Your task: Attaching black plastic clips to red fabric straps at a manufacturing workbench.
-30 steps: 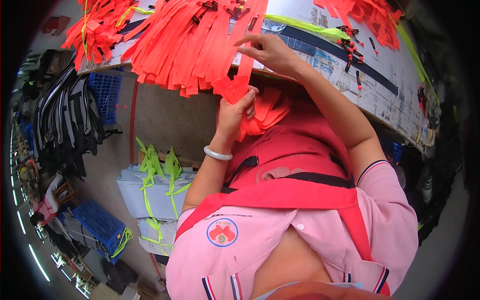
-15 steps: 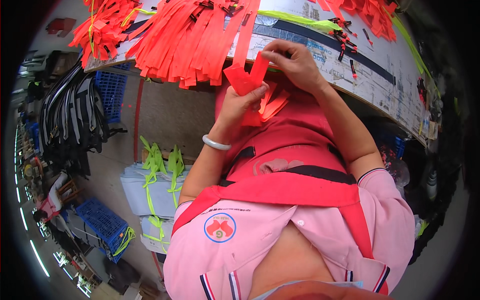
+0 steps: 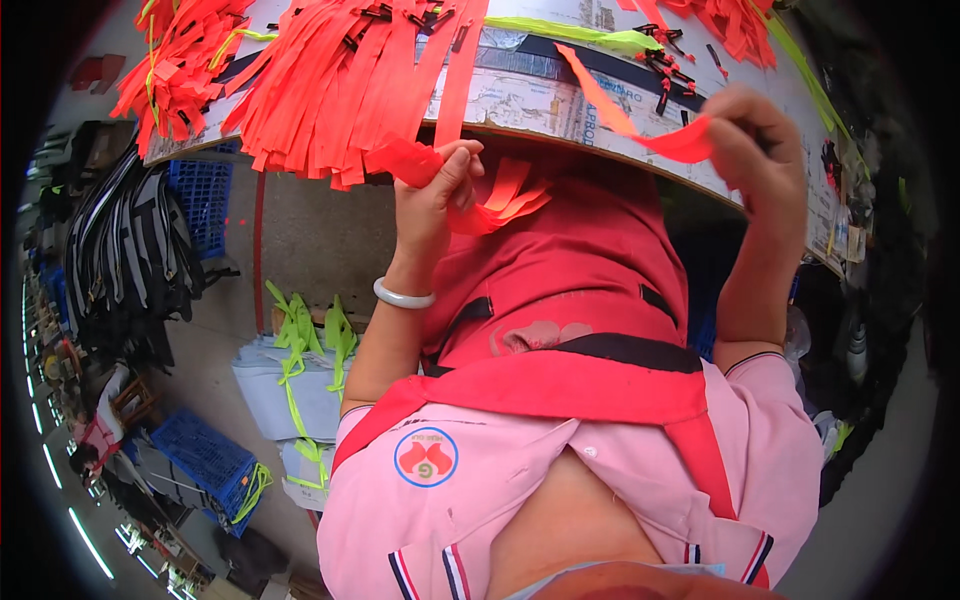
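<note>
My left hand (image 3: 432, 205), a pale bangle (image 3: 403, 296) on its wrist, is closed around a folded bunch of orange-red fabric strips (image 3: 488, 214) just off the table edge. The ends of the bunch fan out on both sides of the fist. Farther right, my right hand (image 3: 757, 150) is raised near the table edge, slightly blurred. Its fingers pinch one end of a single orange-red fabric strip (image 3: 675, 143), whose other end stretches leftward over the tabletop. In front of my left hand, a thick row of the same strips (image 3: 325, 95) hangs over the edge, small black pieces at their far ends.
The table (image 3: 510, 105) has a patched, pale top. More strips lie at its far left (image 3: 180, 60) and far right (image 3: 725, 25). A yellow-green ribbon (image 3: 570, 33) crosses it. Black straps (image 3: 135, 240), blue crates (image 3: 205, 455) and tied pale bundles (image 3: 290, 390) stand to the left.
My right hand has moved right, away from my left hand, drawing a single strip out with it. My left hand has shifted a little left, still gripping the bunch.
</note>
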`<state>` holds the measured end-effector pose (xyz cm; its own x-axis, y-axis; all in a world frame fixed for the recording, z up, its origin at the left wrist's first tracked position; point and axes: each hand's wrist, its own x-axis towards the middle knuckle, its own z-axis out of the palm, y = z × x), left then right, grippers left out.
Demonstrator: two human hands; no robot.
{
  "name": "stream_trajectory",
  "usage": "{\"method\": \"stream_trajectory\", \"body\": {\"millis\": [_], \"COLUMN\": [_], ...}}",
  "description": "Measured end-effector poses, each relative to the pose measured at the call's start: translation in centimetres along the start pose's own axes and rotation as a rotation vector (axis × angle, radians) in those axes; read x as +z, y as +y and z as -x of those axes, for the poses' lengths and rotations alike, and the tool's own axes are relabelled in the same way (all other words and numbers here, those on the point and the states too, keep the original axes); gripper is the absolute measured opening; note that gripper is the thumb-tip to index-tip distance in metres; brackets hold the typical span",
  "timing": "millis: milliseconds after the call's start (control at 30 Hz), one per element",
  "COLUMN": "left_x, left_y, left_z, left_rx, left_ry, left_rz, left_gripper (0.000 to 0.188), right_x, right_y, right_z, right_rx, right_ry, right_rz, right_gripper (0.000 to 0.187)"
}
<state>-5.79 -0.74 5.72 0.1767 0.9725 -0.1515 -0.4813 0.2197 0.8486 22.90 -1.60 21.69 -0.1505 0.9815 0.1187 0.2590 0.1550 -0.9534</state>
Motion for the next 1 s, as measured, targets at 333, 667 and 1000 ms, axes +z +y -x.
{"method": "stream_trajectory", "body": {"millis": [333,667,1000], "left_x": [1.3,-0.1,2.2], "left_y": [-0.6,-2.2,-0.3], "left_z": [0.6,-1.1,-2.1], "left_rx": [-0.103,-0.34,0.109], "left_ry": [-0.107,-0.262,-0.108], "left_rz": [-0.156,0.014,-0.408], "left_gripper": [0.022,0.024,0.016], "right_x": [10.3,9.6,9.2], "right_y": [9.2,11.6,10.4], "right_z": [-3.7,-4.7,-4.6], "right_rx": [-0.003,0.053,0.138], "right_ry": [-0.217,-0.515,-0.36], "right_rz": [-0.083,-0.271,-0.105], "right_gripper": [0.017,0.015,0.02]}}
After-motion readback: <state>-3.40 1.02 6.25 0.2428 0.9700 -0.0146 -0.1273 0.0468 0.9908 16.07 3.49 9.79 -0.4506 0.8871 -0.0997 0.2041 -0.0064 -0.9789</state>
